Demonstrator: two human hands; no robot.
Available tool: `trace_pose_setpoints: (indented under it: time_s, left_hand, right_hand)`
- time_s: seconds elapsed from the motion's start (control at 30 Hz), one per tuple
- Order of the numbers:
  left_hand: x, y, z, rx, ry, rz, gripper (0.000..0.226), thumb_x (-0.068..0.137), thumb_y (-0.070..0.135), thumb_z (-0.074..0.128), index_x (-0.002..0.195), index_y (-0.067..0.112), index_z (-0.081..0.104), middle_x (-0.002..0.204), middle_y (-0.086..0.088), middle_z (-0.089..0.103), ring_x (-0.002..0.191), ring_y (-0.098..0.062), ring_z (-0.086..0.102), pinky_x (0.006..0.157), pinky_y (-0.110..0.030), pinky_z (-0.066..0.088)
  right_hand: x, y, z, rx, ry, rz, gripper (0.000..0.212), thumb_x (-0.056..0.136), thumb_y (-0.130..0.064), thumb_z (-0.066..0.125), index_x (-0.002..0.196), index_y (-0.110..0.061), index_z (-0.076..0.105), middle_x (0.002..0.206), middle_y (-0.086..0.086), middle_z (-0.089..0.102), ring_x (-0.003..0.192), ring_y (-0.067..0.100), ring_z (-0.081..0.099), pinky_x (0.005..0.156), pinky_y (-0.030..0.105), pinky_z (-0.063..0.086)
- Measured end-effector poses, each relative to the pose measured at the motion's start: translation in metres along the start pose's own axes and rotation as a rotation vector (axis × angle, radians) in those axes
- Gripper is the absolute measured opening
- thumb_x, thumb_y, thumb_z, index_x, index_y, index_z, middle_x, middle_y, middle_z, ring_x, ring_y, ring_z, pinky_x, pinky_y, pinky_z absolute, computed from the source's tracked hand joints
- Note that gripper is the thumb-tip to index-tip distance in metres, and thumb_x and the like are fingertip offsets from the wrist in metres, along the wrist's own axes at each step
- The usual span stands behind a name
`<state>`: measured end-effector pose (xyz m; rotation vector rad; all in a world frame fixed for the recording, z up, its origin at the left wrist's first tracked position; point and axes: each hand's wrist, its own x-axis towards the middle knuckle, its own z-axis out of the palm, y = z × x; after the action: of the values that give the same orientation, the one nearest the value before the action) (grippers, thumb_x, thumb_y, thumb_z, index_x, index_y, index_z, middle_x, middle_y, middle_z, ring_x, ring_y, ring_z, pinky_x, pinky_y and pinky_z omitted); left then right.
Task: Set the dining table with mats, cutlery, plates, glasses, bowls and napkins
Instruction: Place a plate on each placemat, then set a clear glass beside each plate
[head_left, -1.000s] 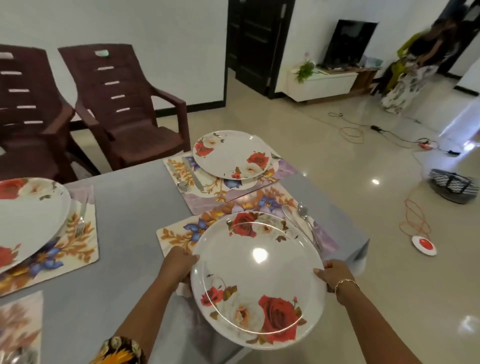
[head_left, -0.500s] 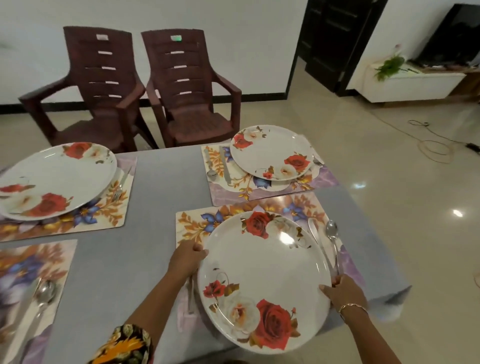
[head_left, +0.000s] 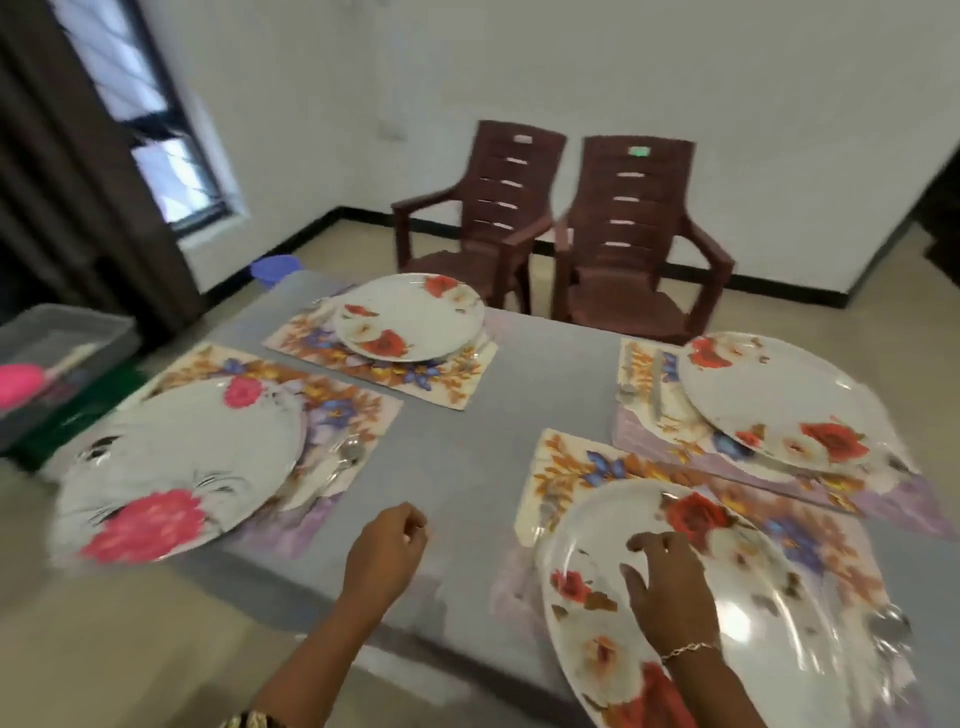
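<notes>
Covering a smooth grey table, four rectangular floral mats each carry a round glossy rose-print plate. Right hand lies fingers spread on the near-right plate. Left hand is loosely curled, holding nothing, over bare tabletop. Two brown slatted plastic chairs stand by the white wall, with a dark curtain left.

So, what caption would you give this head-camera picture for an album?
Right hand spread over the nearest floral plate, left hand loosely curled above the grey table.
</notes>
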<state>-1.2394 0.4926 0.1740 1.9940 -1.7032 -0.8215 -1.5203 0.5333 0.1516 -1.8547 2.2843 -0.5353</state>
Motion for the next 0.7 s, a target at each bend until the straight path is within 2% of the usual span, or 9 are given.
trace_pose_setpoints:
  time_s: [0.07, 0.13, 0.23, 0.4, 0.5, 0.57, 0.6, 0.7]
  left_hand:
    - [-0.008, -0.031, -0.027, -0.060, 0.079, -0.088, 0.021, 0.090, 0.017, 0.057, 0.076, 0.030, 0.050, 0.083, 0.007, 0.059, 0.080, -0.014, 0.055, 0.070, -0.024, 0.041]
    - [-0.017, -0.065, -0.055, -0.140, 0.163, -0.178, 0.032, 0.089, 0.014, 0.058, 0.069, 0.035, 0.045, 0.076, 0.013, 0.056, 0.078, -0.014, 0.055, 0.069, -0.023, 0.038]
    - [-0.028, -0.119, -0.100, -0.233, 0.312, -0.319, 0.032, 0.087, 0.016, 0.060, 0.067, 0.037, 0.047, 0.077, 0.011, 0.059, 0.079, -0.015, 0.059, 0.066, -0.023, 0.037]
    - [-0.042, -0.224, -0.179, -0.373, 0.559, -0.464, 0.024, 0.086, 0.012, 0.062, 0.070, 0.029, 0.055, 0.075, 0.007, 0.063, 0.070, -0.017, 0.059, 0.067, -0.030, 0.046]
    - [-0.046, -0.284, -0.225, -0.421, 0.651, -0.545, 0.028, 0.085, 0.011, 0.063, 0.067, 0.031, 0.054, 0.071, 0.004, 0.061, 0.065, -0.020, 0.057, 0.065, -0.036, 0.051]
    - [-0.047, -0.313, -0.252, -0.393, 0.660, -0.568, 0.028, 0.086, 0.014, 0.062, 0.067, 0.032, 0.052, 0.073, 0.006, 0.061, 0.070, -0.020, 0.060, 0.067, -0.032, 0.050]
    - [-0.047, -0.325, -0.264, -0.385, 0.660, -0.577, 0.027, 0.086, 0.015, 0.061, 0.068, 0.032, 0.052, 0.075, 0.006, 0.062, 0.073, -0.019, 0.061, 0.069, -0.030, 0.049]
    - [-0.043, -0.353, -0.290, -0.354, 0.643, -0.606, 0.018, 0.088, 0.017, 0.059, 0.075, 0.028, 0.054, 0.083, 0.008, 0.062, 0.082, -0.015, 0.060, 0.074, -0.025, 0.045]
  right_hand:
    - [0.007, -0.040, 0.018, 0.022, -0.050, -0.124, 0.027, 0.061, -0.002, 0.081, 0.084, -0.008, 0.068, 0.085, 0.016, 0.063, 0.074, 0.037, 0.062, 0.068, 0.043, 0.053]
    - [0.010, -0.085, 0.037, 0.037, -0.100, -0.309, 0.034, 0.051, -0.001, 0.086, 0.078, -0.012, 0.067, 0.078, 0.012, 0.062, 0.066, 0.034, 0.063, 0.060, 0.041, 0.053]
    - [0.011, -0.163, 0.064, 0.050, -0.191, -0.547, 0.047, 0.036, -0.008, 0.092, 0.071, -0.021, 0.064, 0.070, 0.001, 0.059, 0.056, 0.021, 0.062, 0.049, 0.027, 0.049]
    - [0.002, -0.309, 0.120, 0.199, -0.301, -0.785, 0.044, 0.047, -0.009, 0.087, 0.077, -0.028, 0.061, 0.076, -0.006, 0.058, 0.061, 0.018, 0.062, 0.055, 0.019, 0.040]
    - [-0.004, -0.399, 0.150, 0.304, -0.343, -0.920, 0.036, 0.058, -0.017, 0.068, 0.085, -0.035, 0.053, 0.082, -0.013, 0.053, 0.068, 0.011, 0.059, 0.066, 0.015, 0.037]
    - [-0.008, -0.454, 0.167, 0.331, -0.379, -0.992, 0.029, 0.060, -0.018, 0.062, 0.085, -0.032, 0.055, 0.080, -0.007, 0.057, 0.068, 0.016, 0.061, 0.064, 0.015, 0.039]
    - [-0.010, -0.480, 0.173, 0.328, -0.423, -1.008, 0.021, 0.064, -0.022, 0.059, 0.084, -0.027, 0.060, 0.080, -0.003, 0.060, 0.068, 0.020, 0.062, 0.064, 0.019, 0.043]
    - [-0.015, -0.545, 0.189, 0.321, -0.480, -0.963, 0.020, 0.074, -0.023, 0.055, 0.088, -0.015, 0.066, 0.092, 0.005, 0.060, 0.083, 0.027, 0.059, 0.073, 0.036, 0.048]
